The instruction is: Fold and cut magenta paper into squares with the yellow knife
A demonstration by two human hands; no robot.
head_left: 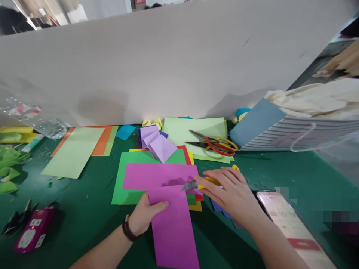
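Matt magenta paper sheet (171,220), yellow plastic knife (209,181), metal blade, glossy phone (291,224)

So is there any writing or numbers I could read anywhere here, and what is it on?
"00:25:14", roughly, the last digits blurred: timer digits on the phone screen lying by the right hand.
Red sign at the top edge, beyond the white partition: cut off and too small to read.
Printed wrapper at far left: markings blurred, unreadable.
Purple power strip: no legible label.
The coloured papers, such as the magenta sheet under the left hand, carry no text.
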